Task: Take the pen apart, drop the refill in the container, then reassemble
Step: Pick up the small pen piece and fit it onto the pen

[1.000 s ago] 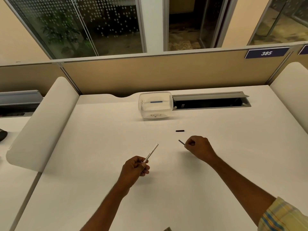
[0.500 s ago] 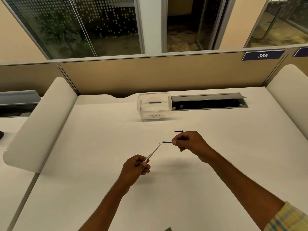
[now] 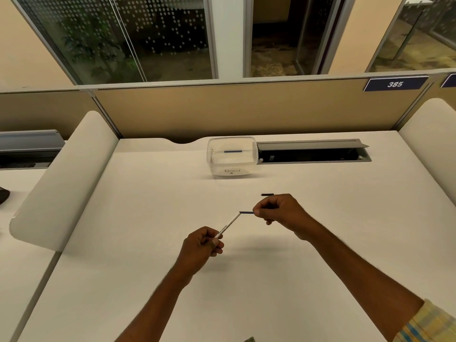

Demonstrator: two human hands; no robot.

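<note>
White worktop (image 3: 123,243) in a partitioned office cubicle.
Left hand (image 3: 201,246) pinches the pen barrel (image 3: 228,225); right hand (image 3: 278,213) pinches a dark pen piece (image 3: 246,212); bare surface all round.

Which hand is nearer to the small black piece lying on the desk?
Right. The right hand is just in front of the black piece; the left hand is farther toward the person and to the left.

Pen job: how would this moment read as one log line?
phase: reassembly | left hand: white barrel | right hand: dark piece at barrel tip | refill: in container

refill (image 3: 233,151) in container (image 3: 254,154) at desk (image 3: 123,218) rear, cable tray (image 3: 313,151) right of it
</note>
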